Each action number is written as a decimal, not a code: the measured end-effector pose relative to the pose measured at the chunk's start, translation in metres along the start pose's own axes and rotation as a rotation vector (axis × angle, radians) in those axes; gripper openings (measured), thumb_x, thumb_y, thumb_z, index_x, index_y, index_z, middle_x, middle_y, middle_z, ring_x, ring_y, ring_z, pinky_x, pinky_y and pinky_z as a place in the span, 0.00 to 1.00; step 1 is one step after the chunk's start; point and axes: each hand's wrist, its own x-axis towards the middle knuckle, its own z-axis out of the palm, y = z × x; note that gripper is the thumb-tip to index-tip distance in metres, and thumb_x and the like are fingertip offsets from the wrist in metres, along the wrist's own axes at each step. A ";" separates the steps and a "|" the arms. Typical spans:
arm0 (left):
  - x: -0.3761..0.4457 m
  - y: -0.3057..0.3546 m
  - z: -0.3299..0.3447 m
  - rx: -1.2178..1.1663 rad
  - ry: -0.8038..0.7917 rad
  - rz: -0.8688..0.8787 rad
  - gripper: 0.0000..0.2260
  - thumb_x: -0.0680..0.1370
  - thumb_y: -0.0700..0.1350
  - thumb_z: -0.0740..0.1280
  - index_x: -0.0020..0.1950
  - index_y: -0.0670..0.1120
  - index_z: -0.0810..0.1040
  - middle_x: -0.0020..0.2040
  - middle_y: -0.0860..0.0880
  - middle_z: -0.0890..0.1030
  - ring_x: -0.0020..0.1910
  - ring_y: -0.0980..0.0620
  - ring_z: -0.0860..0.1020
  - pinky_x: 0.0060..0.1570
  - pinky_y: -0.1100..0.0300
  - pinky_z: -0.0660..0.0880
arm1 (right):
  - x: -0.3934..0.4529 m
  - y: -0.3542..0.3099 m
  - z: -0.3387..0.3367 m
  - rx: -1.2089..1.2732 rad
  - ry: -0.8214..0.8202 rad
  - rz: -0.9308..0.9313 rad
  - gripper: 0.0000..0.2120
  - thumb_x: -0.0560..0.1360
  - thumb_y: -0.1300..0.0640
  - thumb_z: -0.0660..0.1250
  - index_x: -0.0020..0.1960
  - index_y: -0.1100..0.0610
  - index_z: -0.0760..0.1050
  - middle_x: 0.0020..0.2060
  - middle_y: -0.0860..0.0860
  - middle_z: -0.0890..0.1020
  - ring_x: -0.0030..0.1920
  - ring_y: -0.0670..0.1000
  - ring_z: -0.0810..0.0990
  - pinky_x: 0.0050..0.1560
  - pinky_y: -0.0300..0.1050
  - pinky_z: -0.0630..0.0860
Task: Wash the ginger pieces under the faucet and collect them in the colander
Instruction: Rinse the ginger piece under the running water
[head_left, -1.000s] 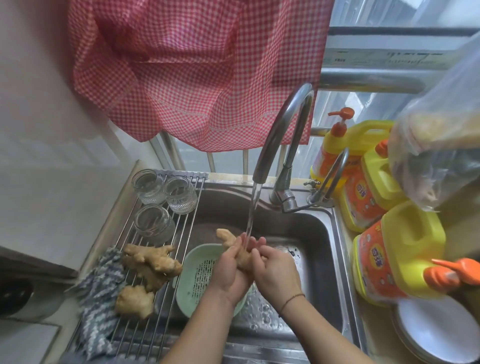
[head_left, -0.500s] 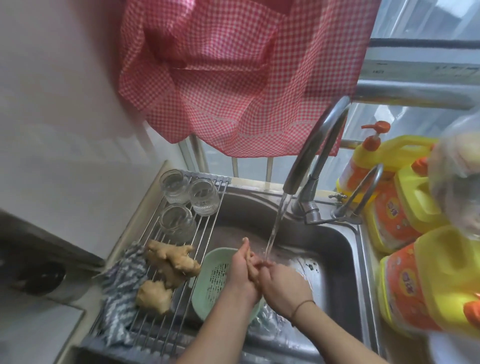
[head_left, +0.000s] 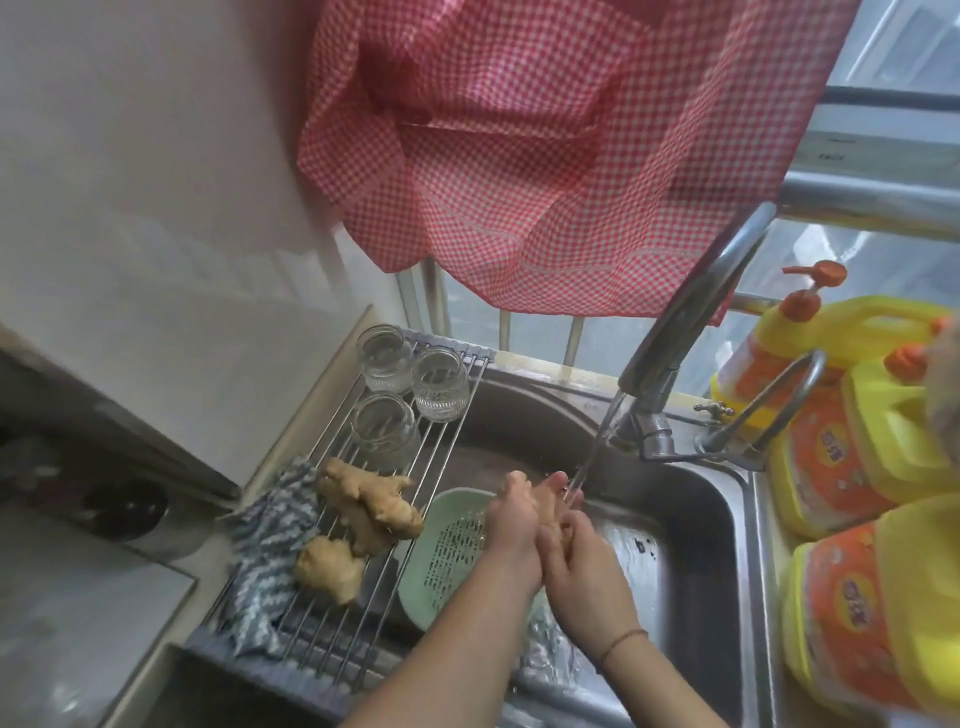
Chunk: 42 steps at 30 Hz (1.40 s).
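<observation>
Your two hands meet under the stream from the faucet (head_left: 691, 306), over the middle of the sink (head_left: 691, 514). The left hand (head_left: 514, 519) is curled with its fingers pointing up toward the far rim, and the right hand (head_left: 582, 561) wraps in against it from the right. Both appear to clasp one ginger piece between them, but the piece itself is almost wholly hidden, so you cannot tell its long axis; it probably runs along your fingers, toward the spout. The colander (head_left: 447, 551) lies just left of and below the hands, partly under your left forearm, against the sink's left wall, and looks to hold no ginger yet. So the drop is a short move leftward and down, and the left hand is the nearer one to make it. The unwashed ginger (head_left: 369, 499) lies on the rack (head_left: 332, 639) over the sink's left edge, just beyond the colander, with a smaller lump (head_left: 330, 566) at the rack's near end, both on your left hand's side. Water strikes right at your fingertips.
</observation>
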 end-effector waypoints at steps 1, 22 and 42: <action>0.000 -0.006 -0.003 -0.003 -0.028 -0.005 0.21 0.85 0.51 0.53 0.62 0.34 0.71 0.49 0.39 0.78 0.39 0.45 0.79 0.36 0.55 0.80 | 0.005 0.000 -0.003 0.080 0.004 0.032 0.09 0.78 0.46 0.60 0.41 0.48 0.70 0.30 0.45 0.77 0.32 0.46 0.74 0.32 0.41 0.68; -0.003 -0.008 -0.006 0.090 -0.022 -0.059 0.20 0.85 0.49 0.52 0.59 0.37 0.77 0.53 0.39 0.79 0.50 0.45 0.80 0.60 0.53 0.77 | 0.013 -0.009 0.007 0.093 0.137 0.166 0.17 0.81 0.45 0.56 0.50 0.57 0.75 0.39 0.51 0.82 0.41 0.55 0.81 0.34 0.44 0.69; -0.007 0.016 0.000 -0.037 -0.037 -0.103 0.16 0.85 0.49 0.52 0.51 0.39 0.72 0.46 0.43 0.78 0.55 0.45 0.78 0.56 0.50 0.76 | -0.028 -0.009 -0.008 0.259 0.288 0.157 0.12 0.66 0.59 0.78 0.31 0.55 0.75 0.27 0.48 0.80 0.32 0.40 0.77 0.32 0.29 0.69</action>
